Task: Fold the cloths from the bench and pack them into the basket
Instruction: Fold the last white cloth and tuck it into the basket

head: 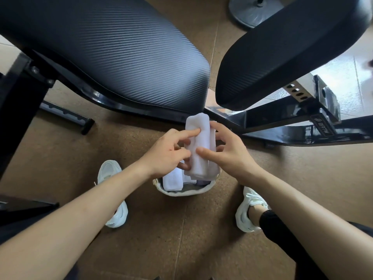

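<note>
A folded pale lilac cloth (200, 145) is held upright over the basket. My left hand (168, 152) grips its left side, forefinger pressed across the front. My right hand (229, 151) holds its right side, thumb on the front. Below them, a small white woven basket (187, 191) stands on the floor between my feet. Inside it lie a folded white cloth (172, 181) and a darker grey one (200, 182), partly hidden by the held cloth. The black padded bench (113, 57) fills the upper part of the view; no cloths show on it.
The bench's second pad (282, 51) rises at the upper right over a black steel frame (292, 122). A grey round stand base (250, 9) sits at the top. My white shoes (113, 190) (249, 211) flank the basket on the brown floor.
</note>
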`<state>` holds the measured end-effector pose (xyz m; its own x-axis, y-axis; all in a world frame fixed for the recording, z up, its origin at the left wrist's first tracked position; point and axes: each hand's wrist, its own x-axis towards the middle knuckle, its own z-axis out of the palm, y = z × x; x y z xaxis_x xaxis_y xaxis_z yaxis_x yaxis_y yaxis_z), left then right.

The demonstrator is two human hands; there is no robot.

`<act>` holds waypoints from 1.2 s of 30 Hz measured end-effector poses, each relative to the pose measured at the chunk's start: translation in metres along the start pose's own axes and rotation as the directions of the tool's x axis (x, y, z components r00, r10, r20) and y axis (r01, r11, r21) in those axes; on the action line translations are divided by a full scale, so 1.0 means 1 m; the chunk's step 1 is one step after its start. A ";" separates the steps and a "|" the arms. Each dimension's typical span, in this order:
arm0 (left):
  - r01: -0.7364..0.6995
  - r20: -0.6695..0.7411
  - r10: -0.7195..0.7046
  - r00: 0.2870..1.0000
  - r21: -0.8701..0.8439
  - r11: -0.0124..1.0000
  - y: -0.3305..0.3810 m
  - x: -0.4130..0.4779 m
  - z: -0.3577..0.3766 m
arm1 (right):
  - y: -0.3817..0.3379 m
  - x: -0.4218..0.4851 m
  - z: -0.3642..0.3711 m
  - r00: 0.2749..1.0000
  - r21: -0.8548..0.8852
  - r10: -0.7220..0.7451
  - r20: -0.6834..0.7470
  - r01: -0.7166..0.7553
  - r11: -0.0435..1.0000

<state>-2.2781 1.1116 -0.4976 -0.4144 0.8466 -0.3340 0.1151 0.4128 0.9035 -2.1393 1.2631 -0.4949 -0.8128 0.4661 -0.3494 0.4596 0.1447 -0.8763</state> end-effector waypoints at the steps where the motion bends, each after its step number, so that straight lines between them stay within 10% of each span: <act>1: -0.014 -0.035 0.015 0.999 0.022 1.000 -0.001 0.001 -0.003 | 0.000 0.000 -0.001 1.000 0.068 0.018 0.018 -0.019 0.997; 10: -0.048 0.094 0.068 0.993 -0.200 0.979 -0.009 0.002 0.000 | 0.006 0.005 -0.001 0.980 0.438 0.050 0.193 -0.132 0.889; 26: 0.242 0.079 -0.242 0.967 0.010 0.970 -0.098 -0.004 0.074 | 0.097 -0.006 0.026 0.860 -0.020 0.258 0.440 -0.278 0.960; 36: 0.406 -0.047 -0.408 0.912 0.250 0.879 -0.206 0.003 0.084 | 0.197 0.039 0.081 0.878 -0.385 0.391 0.275 -0.272 0.882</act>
<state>-2.2274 1.0577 -0.7071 -0.4668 0.5879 -0.6607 0.1583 0.7905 0.5916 -2.1096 1.2394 -0.7086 -0.6325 0.2264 -0.7407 0.7644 0.3369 -0.5497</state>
